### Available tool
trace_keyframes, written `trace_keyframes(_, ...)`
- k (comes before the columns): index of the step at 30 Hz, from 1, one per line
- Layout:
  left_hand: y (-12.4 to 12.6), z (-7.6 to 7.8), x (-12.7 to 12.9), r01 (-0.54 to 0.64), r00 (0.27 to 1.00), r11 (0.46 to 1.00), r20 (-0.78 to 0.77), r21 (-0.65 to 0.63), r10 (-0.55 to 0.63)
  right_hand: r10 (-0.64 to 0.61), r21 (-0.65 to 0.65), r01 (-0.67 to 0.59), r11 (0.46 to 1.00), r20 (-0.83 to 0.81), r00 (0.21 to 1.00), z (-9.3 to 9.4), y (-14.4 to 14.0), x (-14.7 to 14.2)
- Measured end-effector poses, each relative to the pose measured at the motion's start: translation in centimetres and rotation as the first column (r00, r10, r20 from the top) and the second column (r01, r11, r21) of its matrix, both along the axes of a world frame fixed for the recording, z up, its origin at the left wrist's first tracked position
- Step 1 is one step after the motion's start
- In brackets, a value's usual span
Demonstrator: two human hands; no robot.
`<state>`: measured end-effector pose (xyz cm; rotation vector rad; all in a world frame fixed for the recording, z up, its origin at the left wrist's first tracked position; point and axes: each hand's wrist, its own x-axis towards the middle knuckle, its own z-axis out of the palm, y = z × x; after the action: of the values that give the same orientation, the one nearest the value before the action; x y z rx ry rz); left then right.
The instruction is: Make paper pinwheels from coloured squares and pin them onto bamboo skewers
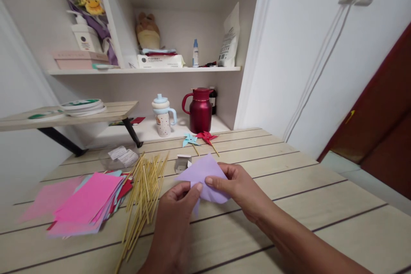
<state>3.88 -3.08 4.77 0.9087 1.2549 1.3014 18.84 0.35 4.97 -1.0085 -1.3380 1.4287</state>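
Note:
Both hands hold a lilac sheet of paper (pixel 205 171) just above the wooden table (pixel 321 197). My left hand (pixel 175 218) pinches its lower edge with thumb and forefinger. My right hand (pixel 239 188) grips the sheet from the right, thumb on top. The paper is partly folded, with a point toward the far side. To the left of my hands lies a loose pile of thin wooden sticks (pixel 143 192). Farther left is a stack of coloured paper squares (pixel 88 201), mostly pink.
A blue pinwheel (pixel 190 139) and a red pinwheel (pixel 207 137) lie at the table's far edge. A small white box (pixel 183 163) sits behind the lilac sheet. A red jug (pixel 199 109) and a spouted cup (pixel 163 115) stand on the low shelf beyond.

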Motion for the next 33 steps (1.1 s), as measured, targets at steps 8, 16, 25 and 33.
trace_keyframes(8,-0.34,-0.31,-0.09,-0.046,0.996,0.999,-0.078,0.014,0.047,-0.017,0.009,0.017,1.0,0.021,1.0,0.28,-0.22,-0.21)
trace_keyframes(16,0.29,-0.49,-0.11,-0.084,0.98,0.996,-0.175,0.038,0.09,0.011,0.039,-0.014,0.999,0.054,0.998,0.11,-0.27,-0.2)
trace_keyframes(25,-0.06,-0.28,0.13,-0.157,0.946,0.982,-0.271,0.108,0.181,-0.02,0.037,0.016,0.999,0.084,0.996,-0.5,-0.13,-0.15)
trace_keyframes(33,0.12,0.04,0.12,-0.171,0.985,0.979,-0.016,0.113,0.174,-0.123,-0.12,0.098,0.988,-0.218,0.968,-0.56,-0.06,-0.87)
